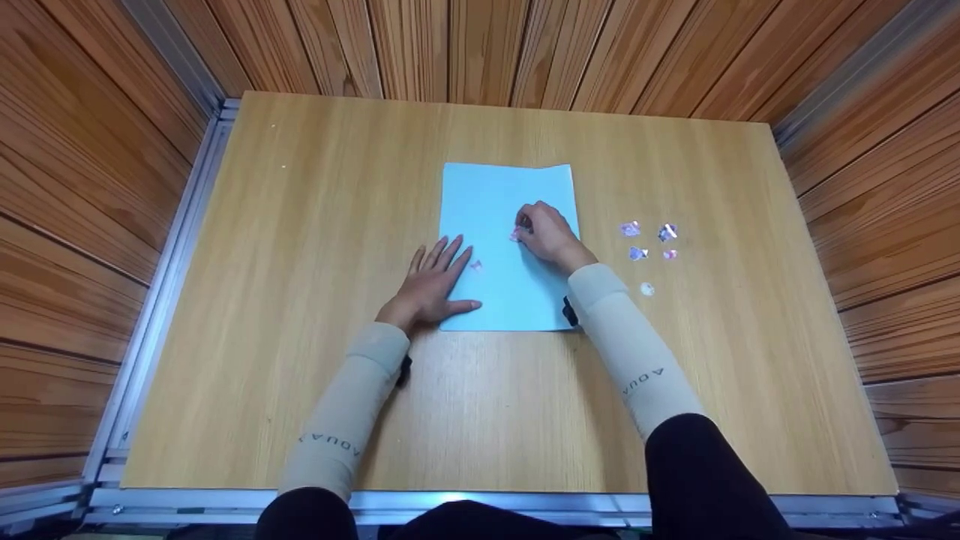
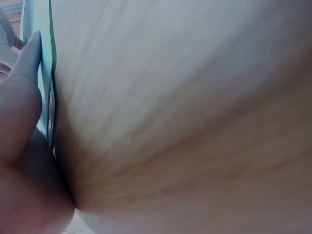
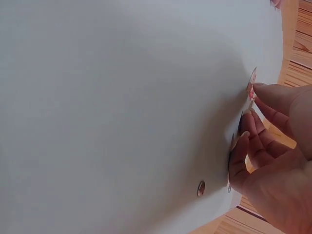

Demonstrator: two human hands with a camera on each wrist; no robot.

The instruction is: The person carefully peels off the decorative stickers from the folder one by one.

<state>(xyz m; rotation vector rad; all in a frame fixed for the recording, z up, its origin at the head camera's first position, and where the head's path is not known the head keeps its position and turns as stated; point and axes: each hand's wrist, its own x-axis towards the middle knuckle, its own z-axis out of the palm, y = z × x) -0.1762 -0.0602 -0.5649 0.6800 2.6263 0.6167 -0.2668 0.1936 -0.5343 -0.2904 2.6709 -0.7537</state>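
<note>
A light-blue sheet or folder (image 1: 495,195) lies on the table, its far edge slightly wavy. Spread flat across its left edge is my left hand (image 1: 433,286), the thumb over the lower left part. Just right of those fingers a small pink bow-shaped piece (image 1: 477,265) lies on the blue surface. My right hand (image 1: 551,236), over the right half, pinches a small pink patterned piece (image 3: 252,87) between its fingertips, at the surface. In the left wrist view, part of the left hand (image 2: 19,112) shows against the blue edge.
Several small shiny pieces lie right of the blue sheet, among them a purple one (image 1: 630,229), a pink one (image 1: 670,255) and a whitish round one (image 1: 647,289). A small round metallic spot (image 3: 201,188) shows on the surface. Wood-patterned walls (image 1: 487,52) surround the table (image 1: 337,195).
</note>
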